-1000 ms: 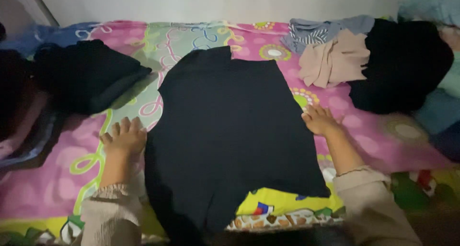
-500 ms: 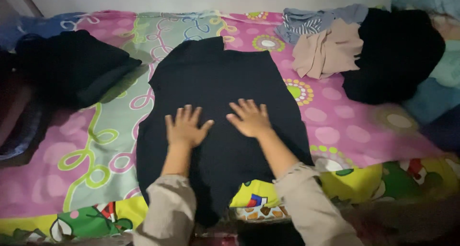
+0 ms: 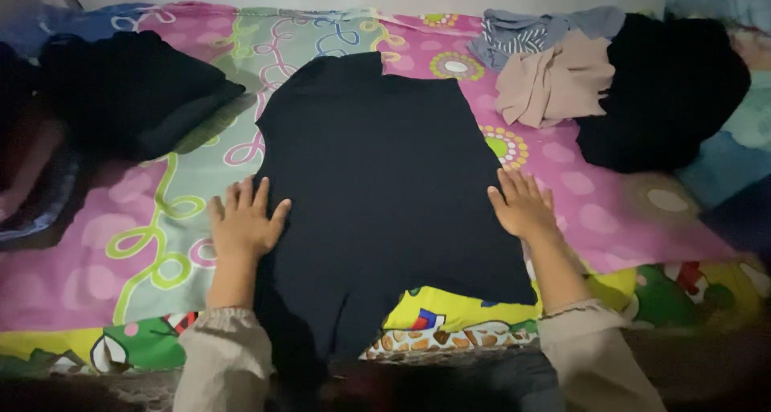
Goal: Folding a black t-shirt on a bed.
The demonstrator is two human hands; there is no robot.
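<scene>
The black garment [image 3: 377, 187] runs off the bottom edge, its lower hem hidden in shadow; both beige sleeves [image 3: 225, 356] are cut off there; the dark pile [image 3: 128, 91] at left shows no discernible folds.

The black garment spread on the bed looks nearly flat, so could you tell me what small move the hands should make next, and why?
Probably fold one side in toward the middle. The black garment lies spread flat on the patterned bedsheet, and the left hand and right hand rest open at its two side edges, well placed to lift an edge.
</scene>
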